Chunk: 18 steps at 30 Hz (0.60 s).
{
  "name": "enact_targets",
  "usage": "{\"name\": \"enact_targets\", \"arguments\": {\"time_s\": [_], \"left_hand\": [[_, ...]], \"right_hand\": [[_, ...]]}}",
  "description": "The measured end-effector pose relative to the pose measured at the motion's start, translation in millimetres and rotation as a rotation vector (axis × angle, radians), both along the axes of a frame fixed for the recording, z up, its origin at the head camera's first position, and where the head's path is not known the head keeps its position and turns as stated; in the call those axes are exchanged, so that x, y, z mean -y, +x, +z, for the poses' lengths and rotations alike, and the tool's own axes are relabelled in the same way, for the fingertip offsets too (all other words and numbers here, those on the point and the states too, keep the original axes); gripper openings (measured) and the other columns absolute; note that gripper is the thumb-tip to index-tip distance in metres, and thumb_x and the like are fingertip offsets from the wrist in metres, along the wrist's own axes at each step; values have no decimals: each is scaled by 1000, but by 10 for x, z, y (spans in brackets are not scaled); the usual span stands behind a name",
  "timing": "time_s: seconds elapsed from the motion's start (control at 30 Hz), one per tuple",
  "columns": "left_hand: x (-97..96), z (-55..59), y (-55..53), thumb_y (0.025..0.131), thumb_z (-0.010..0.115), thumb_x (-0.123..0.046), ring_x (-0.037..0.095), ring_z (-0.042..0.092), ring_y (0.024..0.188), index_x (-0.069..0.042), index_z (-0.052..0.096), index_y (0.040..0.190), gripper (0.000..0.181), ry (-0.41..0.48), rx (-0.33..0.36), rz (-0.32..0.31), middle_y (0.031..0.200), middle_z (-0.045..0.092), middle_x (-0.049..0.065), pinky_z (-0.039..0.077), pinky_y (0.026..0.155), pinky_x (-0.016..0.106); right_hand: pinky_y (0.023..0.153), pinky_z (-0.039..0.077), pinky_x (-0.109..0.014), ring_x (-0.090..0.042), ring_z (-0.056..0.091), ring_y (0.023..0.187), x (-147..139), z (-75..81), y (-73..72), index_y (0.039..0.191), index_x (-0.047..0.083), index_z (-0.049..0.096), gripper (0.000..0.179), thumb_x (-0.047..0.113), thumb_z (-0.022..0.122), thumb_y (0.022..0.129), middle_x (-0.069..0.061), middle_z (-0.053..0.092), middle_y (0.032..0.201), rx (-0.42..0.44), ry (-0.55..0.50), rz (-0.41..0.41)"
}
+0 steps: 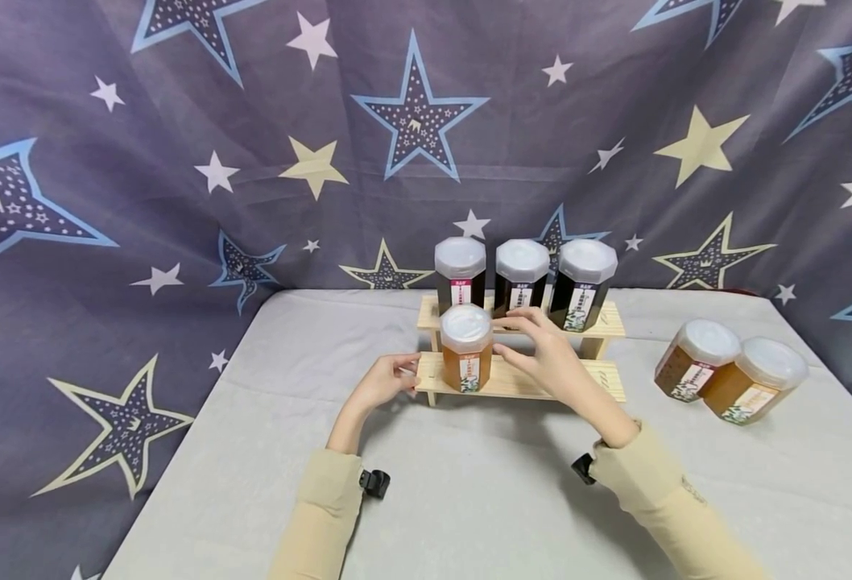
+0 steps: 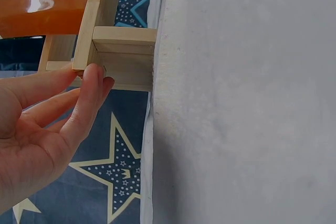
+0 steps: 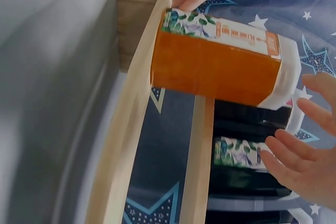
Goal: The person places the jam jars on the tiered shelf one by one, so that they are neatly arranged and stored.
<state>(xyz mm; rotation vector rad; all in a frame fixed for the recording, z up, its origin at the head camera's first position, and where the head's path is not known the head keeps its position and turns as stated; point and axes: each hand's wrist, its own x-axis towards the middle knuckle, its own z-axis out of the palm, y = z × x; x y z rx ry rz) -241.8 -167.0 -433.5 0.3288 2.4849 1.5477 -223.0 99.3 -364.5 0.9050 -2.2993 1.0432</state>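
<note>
A two-tier wooden rack (image 1: 542, 385) stands on the table. On the left part of its lower step sits an upright amber jar (image 1: 455, 366) with a translucent lid and white label. My left hand (image 1: 381, 382) pinches the left end of that lower step, thumb and fingers at its corner in the left wrist view. To the right of the amber jar is my right hand (image 1: 558, 366), its fingers spread and slightly bent; the right wrist view shows a gap between them and the jar's lid. Three dark jars (image 1: 583, 302) stand in a row on the upper step.
Two more jars, one reddish brown (image 1: 676, 373) and one amber (image 1: 734, 391), stand side by side on the table right of the rack. A pale cloth (image 1: 469, 499) covers the table. Behind hangs a star-patterned curtain (image 1: 368, 217).
</note>
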Motion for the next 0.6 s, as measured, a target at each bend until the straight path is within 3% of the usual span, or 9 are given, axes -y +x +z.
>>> {"name": "enact_targets", "arguments": {"time_s": [0.6], "left_hand": [[3, 8, 4, 81, 54, 5, 37, 61, 68, 11, 43, 125, 46, -5, -3, -1, 97, 58, 23, 50, 67, 43]], "right_hand": [[88, 40, -47, -32, 49, 101, -465, -3, 67, 105, 0, 60, 33, 7, 68, 74, -20, 52, 109, 17, 44, -88]]}}
